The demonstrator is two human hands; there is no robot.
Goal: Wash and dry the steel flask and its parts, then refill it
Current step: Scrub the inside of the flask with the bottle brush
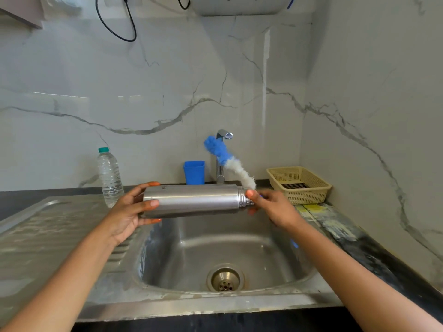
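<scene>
The steel flask (194, 200) lies level above the sink basin (239, 248), its threaded open mouth pointing right. My left hand (134, 207) grips its base end with fingers curled round the body. My right hand (271, 207) sits at the mouth and grips the handle of a bottle brush (227, 160), with a fingertip touching the flask's neck. The brush's white and blue bristles point up and to the left, outside the flask, in front of the tap (221, 159). No cap or other flask part is in view.
A clear plastic water bottle (109, 176) with a green cap stands on the steel drainboard (48, 224) at left. A blue cup (194, 172) stands behind the sink beside the tap. A yellow plastic basket (299, 184) rests on the counter at right.
</scene>
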